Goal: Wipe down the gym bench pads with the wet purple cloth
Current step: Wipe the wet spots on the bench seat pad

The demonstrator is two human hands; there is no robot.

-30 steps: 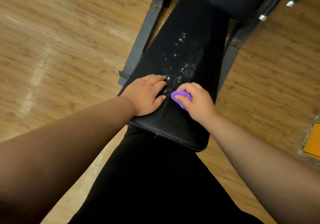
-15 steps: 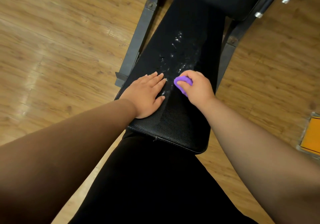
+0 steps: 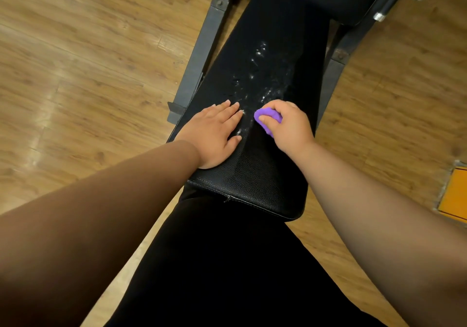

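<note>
Movement up the padded black surface (image 3: 252, 180) is seen since a second ago: the purple cloth (image 3: 267, 118) has been carried nearer the wet streaks (image 3: 262, 74). At frame centre it is bunched under the right hand (image 3: 288, 127), gripped by curled fingers and thumb. The left hand (image 3: 214, 134) is kept flat on the surface just beside it, fingers straight.
</note>
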